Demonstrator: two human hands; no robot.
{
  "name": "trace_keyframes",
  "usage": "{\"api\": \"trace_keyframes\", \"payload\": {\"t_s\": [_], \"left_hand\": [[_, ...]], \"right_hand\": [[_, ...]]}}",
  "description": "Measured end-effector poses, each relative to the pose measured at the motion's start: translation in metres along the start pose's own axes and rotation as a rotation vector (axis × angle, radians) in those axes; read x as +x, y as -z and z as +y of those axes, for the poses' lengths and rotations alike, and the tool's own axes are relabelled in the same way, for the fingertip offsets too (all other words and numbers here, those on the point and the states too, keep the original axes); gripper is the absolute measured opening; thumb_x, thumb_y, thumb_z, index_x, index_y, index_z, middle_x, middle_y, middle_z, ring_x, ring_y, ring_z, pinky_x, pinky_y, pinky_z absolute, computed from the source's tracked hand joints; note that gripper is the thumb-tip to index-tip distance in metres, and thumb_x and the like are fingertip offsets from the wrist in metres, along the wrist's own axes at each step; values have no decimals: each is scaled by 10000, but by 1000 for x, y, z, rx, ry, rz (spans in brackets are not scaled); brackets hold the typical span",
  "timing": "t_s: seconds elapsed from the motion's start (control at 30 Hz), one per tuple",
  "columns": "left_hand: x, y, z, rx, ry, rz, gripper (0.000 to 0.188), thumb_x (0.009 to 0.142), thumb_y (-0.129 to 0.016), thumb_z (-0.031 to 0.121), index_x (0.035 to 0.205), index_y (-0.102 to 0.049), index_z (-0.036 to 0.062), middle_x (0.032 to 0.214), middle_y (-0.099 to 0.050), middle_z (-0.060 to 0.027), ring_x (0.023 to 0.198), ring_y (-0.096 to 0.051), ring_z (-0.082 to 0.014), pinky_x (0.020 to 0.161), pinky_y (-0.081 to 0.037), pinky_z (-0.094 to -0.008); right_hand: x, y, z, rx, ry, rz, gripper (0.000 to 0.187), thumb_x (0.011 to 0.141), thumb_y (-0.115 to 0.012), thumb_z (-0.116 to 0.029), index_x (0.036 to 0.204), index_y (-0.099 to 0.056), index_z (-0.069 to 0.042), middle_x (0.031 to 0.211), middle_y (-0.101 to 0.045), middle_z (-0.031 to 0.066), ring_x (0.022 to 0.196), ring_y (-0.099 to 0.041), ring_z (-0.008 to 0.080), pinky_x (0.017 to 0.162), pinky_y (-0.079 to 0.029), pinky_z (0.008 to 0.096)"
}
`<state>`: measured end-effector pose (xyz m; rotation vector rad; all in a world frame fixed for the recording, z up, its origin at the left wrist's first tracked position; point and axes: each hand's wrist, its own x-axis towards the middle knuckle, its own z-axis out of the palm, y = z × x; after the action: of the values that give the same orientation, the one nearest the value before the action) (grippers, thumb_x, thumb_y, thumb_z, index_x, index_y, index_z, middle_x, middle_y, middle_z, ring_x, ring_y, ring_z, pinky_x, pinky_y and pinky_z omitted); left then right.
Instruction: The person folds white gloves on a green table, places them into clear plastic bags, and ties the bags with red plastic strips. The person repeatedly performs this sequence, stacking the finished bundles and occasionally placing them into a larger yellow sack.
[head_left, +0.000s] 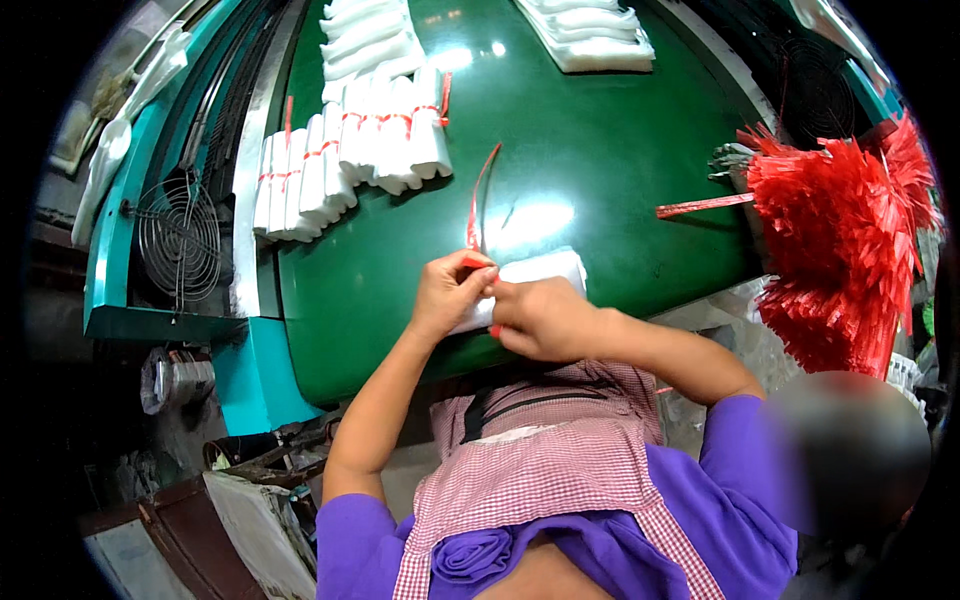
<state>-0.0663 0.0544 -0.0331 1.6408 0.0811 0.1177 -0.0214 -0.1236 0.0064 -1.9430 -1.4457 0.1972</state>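
Note:
A white folded bundle of thin plastic [552, 266] lies at the near edge of the green tabletop, partly under my hands. My left hand [447, 296] is closed in a pinch on a red plastic strip [474, 205], whose long free end stands up beyond the fingers. Against it, my right hand [550, 320] is closed over the bundle, and a bit of red strip shows below its fingers. Where the two hands meet, the strip's crossing is hidden by the fingers.
Several white rolls tied with red strips [395, 130] lie at the left of the green table [620, 180]. White stacks [590, 35] lie farther back. A thick bunch of red strips [830, 230] hangs at the right edge. A wire fan guard [180, 240] is at the left.

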Motion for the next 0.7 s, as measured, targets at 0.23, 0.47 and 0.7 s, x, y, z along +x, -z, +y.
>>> {"api": "trace_keyframes", "payload": {"t_s": [0.23,0.47,0.7], "left_hand": [[-21,-7,1,656,-733,-120,120,747,-682,28,805,-578,30,897,-572,-103,832,-580,-263,743,-484,-326],[11,35,-4,540,-321,266,20,798,-578,10,787,-564,2,753,-573,-113,648,-592,-240,583,-475,-323],[25,79,21,822,-256,344,132,810,-655,117,868,-608,8,874,-622,-121,797,-616,-267,718,-481,-357]], "right_hand": [[17,-10,43,489,-314,148,225,825,-529,-17,997,-669,16,720,-630,75,617,-598,149,573,-487,287],[4,-3,16,142,-154,-5,171,738,-673,-118,863,-626,-10,854,-622,142,709,-603,284,624,-485,395],[22,-3,16,-353,181,-65,615,679,-686,-130,1246,-456,-71,1009,-568,125,929,-570,306,855,-460,417]]}}
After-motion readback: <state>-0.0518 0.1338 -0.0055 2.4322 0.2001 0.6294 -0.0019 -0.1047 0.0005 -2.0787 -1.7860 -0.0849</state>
